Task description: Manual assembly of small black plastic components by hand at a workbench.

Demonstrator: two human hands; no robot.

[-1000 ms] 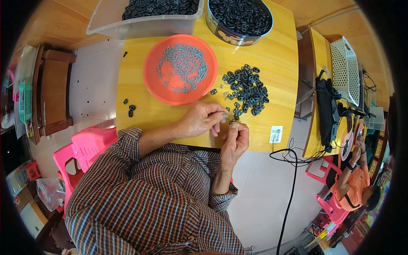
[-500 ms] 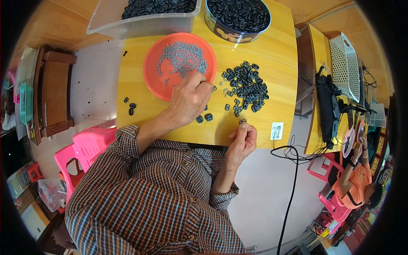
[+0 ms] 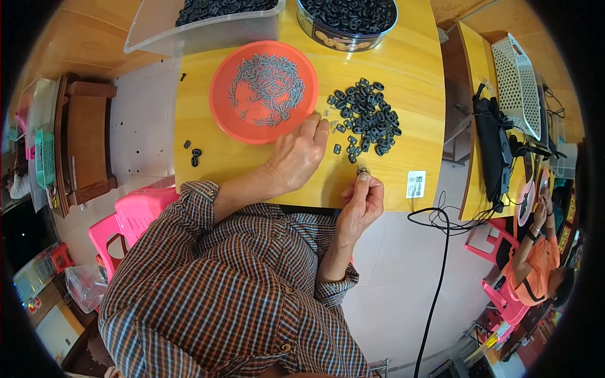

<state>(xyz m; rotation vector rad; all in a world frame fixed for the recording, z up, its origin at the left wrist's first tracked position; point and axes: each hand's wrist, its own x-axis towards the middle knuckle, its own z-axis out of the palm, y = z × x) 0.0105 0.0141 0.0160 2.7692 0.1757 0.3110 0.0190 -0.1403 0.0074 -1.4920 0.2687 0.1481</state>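
My right hand (image 3: 360, 200) pinches a small black rubber ring (image 3: 362, 170) at the near edge of the yellow table (image 3: 409, 75). My left hand (image 3: 299, 154) lies flat on the table, fingertips touching a few small grey metal pins (image 3: 329, 114) just beside the orange plate (image 3: 222, 110). The plate holds a heap of grey pins (image 3: 265, 79). A loose pile of black rubber rings (image 3: 368, 120) lies to the right of my left hand.
A round tin (image 3: 348, 39) and a clear plastic bin (image 3: 201, 34), both full of black rings, stand at the table's far side. Three stray rings (image 3: 193, 153) lie near the left edge. Pink stools (image 3: 129, 217), a white basket (image 3: 517, 82), a black cable (image 3: 441, 252) and a seated person (image 3: 532, 264) surround the table.
My left hand left my right hand, reached toward the orange plate, and now rests lower with fingertips on pins beside the plate. My right hand stayed near the table edge with the ring.
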